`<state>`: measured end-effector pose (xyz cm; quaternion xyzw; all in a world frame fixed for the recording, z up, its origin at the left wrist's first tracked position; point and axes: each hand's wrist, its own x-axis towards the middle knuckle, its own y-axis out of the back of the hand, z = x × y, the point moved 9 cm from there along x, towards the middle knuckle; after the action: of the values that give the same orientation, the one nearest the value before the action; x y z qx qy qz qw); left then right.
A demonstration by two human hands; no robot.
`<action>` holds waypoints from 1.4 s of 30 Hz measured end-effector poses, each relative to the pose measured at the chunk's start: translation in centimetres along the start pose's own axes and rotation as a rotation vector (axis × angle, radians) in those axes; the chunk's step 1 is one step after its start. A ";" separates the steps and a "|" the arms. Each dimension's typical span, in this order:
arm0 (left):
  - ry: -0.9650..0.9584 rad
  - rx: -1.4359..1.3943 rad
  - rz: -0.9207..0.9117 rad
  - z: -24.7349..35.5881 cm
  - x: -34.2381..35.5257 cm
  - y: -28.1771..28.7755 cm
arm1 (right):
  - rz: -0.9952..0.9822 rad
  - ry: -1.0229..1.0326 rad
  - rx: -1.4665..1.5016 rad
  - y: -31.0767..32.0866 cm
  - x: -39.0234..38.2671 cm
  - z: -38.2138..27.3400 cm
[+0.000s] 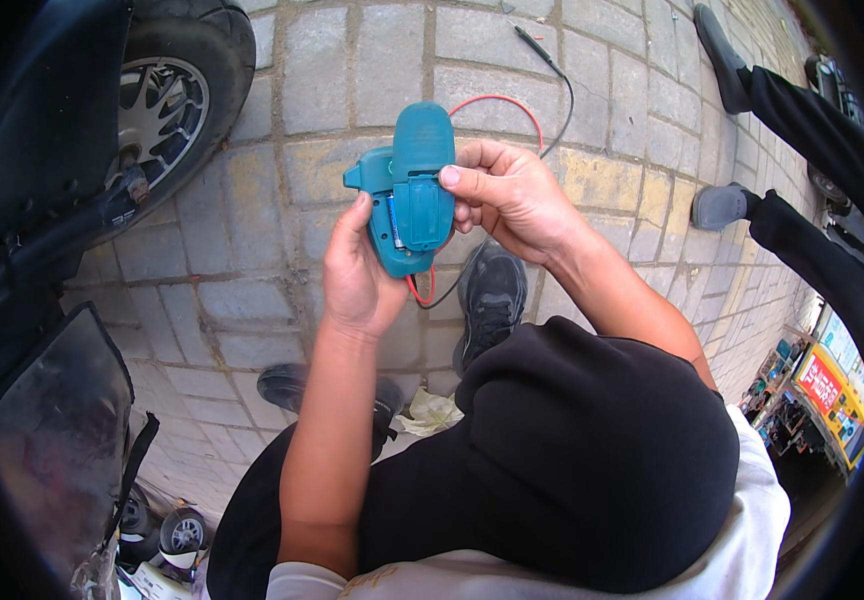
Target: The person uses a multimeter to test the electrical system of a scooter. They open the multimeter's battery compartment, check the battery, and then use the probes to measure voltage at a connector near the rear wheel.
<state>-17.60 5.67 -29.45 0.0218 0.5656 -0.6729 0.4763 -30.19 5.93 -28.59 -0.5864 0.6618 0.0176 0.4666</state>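
A teal handheld multimeter (pixel 382 240) is held back side up in front of me. My left hand (pixel 357 270) is closed around its lower left side, thumb along the edge. A long teal back cover (pixel 424 135), rounded at its far end, lies over the body, shifted to the right. My right hand (pixel 512 195) pinches this cover's right edge between thumb and fingers. Beside the cover, a blue battery (pixel 398 222) shows in the open compartment. A red test lead (pixel 502 98) and a black test lead (pixel 572 95) run from the meter onto the paving.
A scooter wheel (pixel 167 110) stands at the left. Another person's legs and grey shoes (pixel 720 207) are at the right. My black shoe (pixel 492 300) is below the meter, near a crumpled pale leaf (pixel 430 412). Grey and yellow paving bricks (pixel 327 70) cover the ground.
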 end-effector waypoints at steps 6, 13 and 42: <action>0.000 -0.021 0.023 0.0 -0.1 -0.2 | 0.040 0.045 -0.073 -0.3 -0.4 -0.7; -0.224 0.170 0.081 1.7 -0.6 -0.8 | 0.332 0.250 -0.622 -0.3 -2.6 -4.5; -0.011 0.098 -0.029 0.4 -0.6 -1.2 | -0.056 0.438 -0.615 -3.1 0.5 -5.9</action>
<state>-17.87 5.65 -28.07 0.0330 0.5296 -0.7066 0.4681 -31.19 1.23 -23.92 -0.7070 0.6933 0.0770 0.1165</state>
